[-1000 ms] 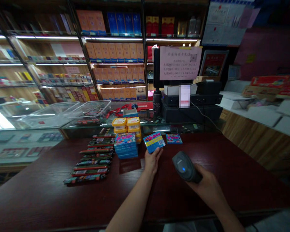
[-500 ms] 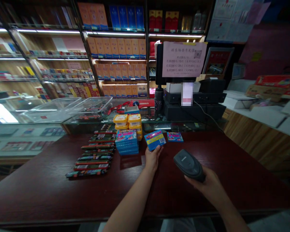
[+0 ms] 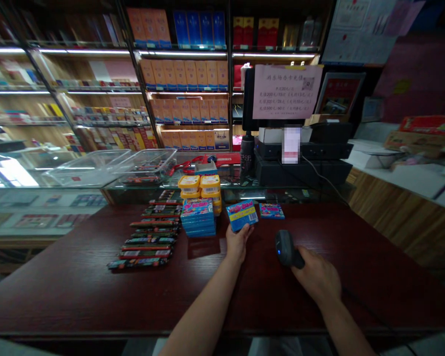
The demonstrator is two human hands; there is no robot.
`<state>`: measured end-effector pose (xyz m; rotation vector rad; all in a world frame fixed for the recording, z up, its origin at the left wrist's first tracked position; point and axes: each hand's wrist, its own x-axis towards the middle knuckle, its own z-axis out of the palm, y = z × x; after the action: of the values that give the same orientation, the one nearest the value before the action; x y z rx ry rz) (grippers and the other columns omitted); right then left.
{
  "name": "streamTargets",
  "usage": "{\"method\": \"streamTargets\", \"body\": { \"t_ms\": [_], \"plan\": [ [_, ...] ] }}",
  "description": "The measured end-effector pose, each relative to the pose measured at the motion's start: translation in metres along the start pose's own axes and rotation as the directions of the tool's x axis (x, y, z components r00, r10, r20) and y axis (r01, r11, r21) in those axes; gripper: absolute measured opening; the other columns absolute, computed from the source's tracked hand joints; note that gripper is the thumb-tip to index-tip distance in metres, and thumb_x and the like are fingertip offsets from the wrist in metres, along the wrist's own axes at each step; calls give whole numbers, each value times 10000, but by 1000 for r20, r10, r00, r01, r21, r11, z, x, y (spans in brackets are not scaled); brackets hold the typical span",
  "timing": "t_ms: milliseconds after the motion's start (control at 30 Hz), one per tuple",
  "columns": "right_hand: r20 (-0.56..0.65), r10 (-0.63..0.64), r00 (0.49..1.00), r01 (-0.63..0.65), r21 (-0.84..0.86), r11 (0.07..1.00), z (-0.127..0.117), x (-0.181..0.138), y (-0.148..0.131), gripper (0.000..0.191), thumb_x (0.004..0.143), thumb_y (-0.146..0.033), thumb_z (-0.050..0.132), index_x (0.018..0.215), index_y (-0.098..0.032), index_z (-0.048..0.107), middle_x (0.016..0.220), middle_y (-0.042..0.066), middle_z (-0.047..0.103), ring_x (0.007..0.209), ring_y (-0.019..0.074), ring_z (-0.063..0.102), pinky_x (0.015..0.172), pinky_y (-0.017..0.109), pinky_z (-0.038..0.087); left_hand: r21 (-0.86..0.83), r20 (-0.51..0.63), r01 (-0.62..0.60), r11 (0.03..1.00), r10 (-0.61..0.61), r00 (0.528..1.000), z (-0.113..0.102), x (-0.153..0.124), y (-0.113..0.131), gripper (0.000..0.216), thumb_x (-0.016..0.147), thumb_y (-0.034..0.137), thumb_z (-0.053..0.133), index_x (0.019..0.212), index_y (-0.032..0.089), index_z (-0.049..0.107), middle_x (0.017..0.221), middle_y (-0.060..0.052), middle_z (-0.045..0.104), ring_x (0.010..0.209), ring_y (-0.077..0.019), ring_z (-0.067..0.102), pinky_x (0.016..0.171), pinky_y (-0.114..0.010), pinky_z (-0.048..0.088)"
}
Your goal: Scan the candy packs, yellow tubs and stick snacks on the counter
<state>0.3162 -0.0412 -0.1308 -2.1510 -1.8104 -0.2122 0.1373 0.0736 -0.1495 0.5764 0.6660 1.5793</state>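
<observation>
My left hand grips a small blue packet by its lower edge and holds it up above the dark red counter. My right hand is closed round a black handheld barcode scanner with a blue light, its head turned toward the packet. A stack of the same blue packets stands just left of my left hand. One more packet lies flat behind the scanner.
Yellow tubs are stacked behind the blue stack. Rows of long dark bars lie to the left. A black till with a monitor and a cable stands at the back right. Clear plastic trays rest on a glass display case.
My right hand has turned the scanner and brought it lower and closer to the packet; its blue light shows again. My left hand keeps the packet raised in much the same place.
</observation>
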Motion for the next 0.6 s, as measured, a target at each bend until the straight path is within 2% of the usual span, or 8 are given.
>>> {"method": "streamTargets", "body": {
  "t_ms": [100, 200, 267, 367, 400, 467, 533, 600],
  "plan": [
    [-10, -16, 1000, 16, 0, 1000, 6, -3, 3, 229, 843, -306, 497, 1041, -259, 603, 910, 18, 716, 764, 196, 671, 614, 295, 416, 106, 7, -65, 992, 65, 998, 5, -1, 3, 489, 516, 250, 838, 918, 145, 580, 847, -24, 675, 765, -162, 655, 812, -387, 524],
    [-19, -46, 999, 46, 3, 999, 6, -6, 5, 224, 853, -321, 477, 1022, -258, 609, 871, 17, 720, 724, 200, 673, 592, 300, 414, 313, 55, -214, 925, 207, 977, 16, -2, 17, 384, 560, 289, 809, 855, 119, 632, 812, -41, 687, 740, -164, 643, 790, -352, 514],
    [-41, -67, 997, 68, 8, 998, 5, -8, 5, 233, 853, -323, 470, 1021, -247, 613, 852, 23, 721, 717, 199, 675, 591, 298, 418, 426, 102, -328, 843, 316, 943, 25, -3, 33, 317, 592, 291, 785, 825, 116, 661, 809, -48, 697, 755, -168, 640, 792, -329, 503],
    [-73, -72, 995, 72, 3, 997, 3, -10, 4, 257, 844, -319, 464, 1032, -235, 618, 846, 35, 721, 716, 204, 677, 598, 296, 428, 506, 178, -470, 723, 445, 878, 34, -3, 67, 253, 660, 308, 734, 830, 129, 679, 777, -37, 697, 721, -160, 635, 724, -291, 502],
    [-78, -69, 995, 69, 0, 998, 2, -11, 4, 265, 841, -320, 463, 1038, -234, 618, 840, 38, 721, 712, 206, 676, 599, 297, 431, 534, 210, -522, 665, 494, 844, 35, -3, 80, 235, 684, 317, 716, 830, 135, 682, 762, -32, 691, 704, -153, 630, 695, -277, 500],
    [-77, -64, 995, 64, -1, 998, 1, -11, 3, 263, 841, -324, 457, 1031, -238, 617, 825, 37, 722, 703, 212, 675, 594, 299, 431, 607, 269, -627, 489, 615, 741, 31, -2, 110, 219, 719, 332, 692, 843, 151, 685, 755, -22, 675, 684, -140, 611, 652, -257, 490],
    [-71, -66, 995, 66, 7, 998, -1, -11, 1, 249, 850, -334, 449, 1012, -241, 614, 802, 31, 721, 693, 214, 674, 590, 300, 430, 662, 365, -710, 242, 723, 586, 22, -1, 140, 193, 761, 327, 661, 873, 172, 685, 803, -27, 670, 722, -144, 605, 667, -265, 488],
    [-71, -73, 995, 74, 8, 997, -2, -12, 1, 238, 857, -347, 446, 994, -243, 610, 792, 27, 719, 682, 215, 673, 584, 299, 426, 694, 534, -711, -112, 743, 404, 9, 1, 167, 149, 801, 283, 623, 911, 211, 694, 854, -29, 676, 805, -157, 597, 772, -304, 472]
  ]
}}
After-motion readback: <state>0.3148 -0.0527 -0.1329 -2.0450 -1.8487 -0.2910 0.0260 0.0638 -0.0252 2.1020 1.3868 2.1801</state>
